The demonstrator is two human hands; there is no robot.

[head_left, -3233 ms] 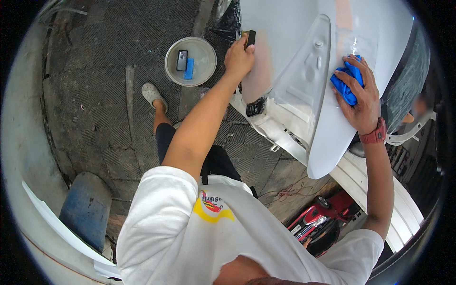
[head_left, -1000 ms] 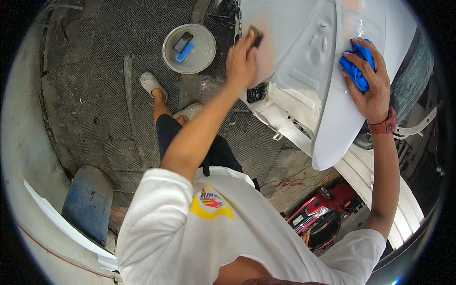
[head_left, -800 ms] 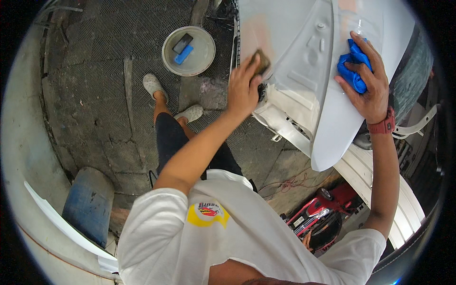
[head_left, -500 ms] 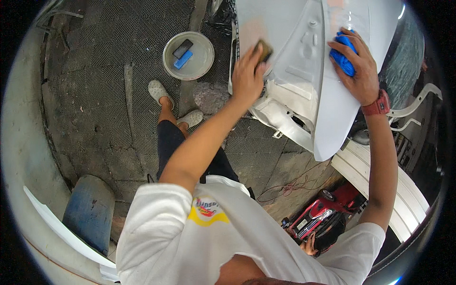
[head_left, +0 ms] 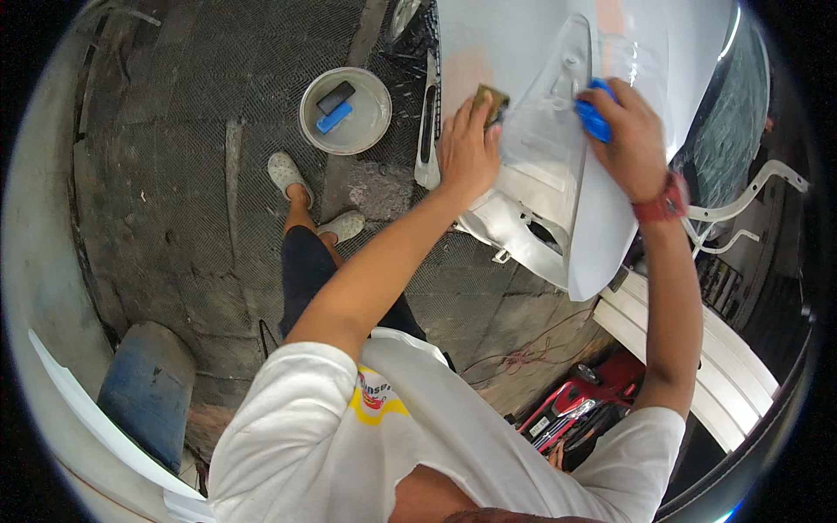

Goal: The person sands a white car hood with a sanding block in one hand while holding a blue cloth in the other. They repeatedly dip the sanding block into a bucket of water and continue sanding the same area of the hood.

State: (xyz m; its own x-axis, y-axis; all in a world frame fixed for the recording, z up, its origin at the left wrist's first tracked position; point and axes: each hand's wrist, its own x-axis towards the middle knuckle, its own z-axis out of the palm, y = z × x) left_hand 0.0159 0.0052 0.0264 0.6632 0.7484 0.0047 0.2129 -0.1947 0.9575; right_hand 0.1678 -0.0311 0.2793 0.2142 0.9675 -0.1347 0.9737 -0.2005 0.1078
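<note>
My left hand (head_left: 471,150) is closed on an olive-brown sanding pad (head_left: 497,98), pressed flat against the white car body panel (head_left: 532,52). A pinkish filler patch shows beside that hand on the panel's left part. My right hand (head_left: 634,144), slightly blurred, grips a crumpled blue cloth (head_left: 595,112) over the raised ridge of the same panel. The panel looks wet around the cloth. A red watch (head_left: 670,199) is on my right wrist.
On the floor to the left stands a pale round basin (head_left: 385,131) with a black block (head_left: 336,97) and a blue block (head_left: 333,118) in it. A blue drum (head_left: 144,397), a red toy-like vehicle (head_left: 567,401) and a white ribbed panel (head_left: 724,366) lie around me.
My right hand has moved left with the blue cloth, from the panel's right side onto the ridge. My left hand has shifted slightly right with the pad.
</note>
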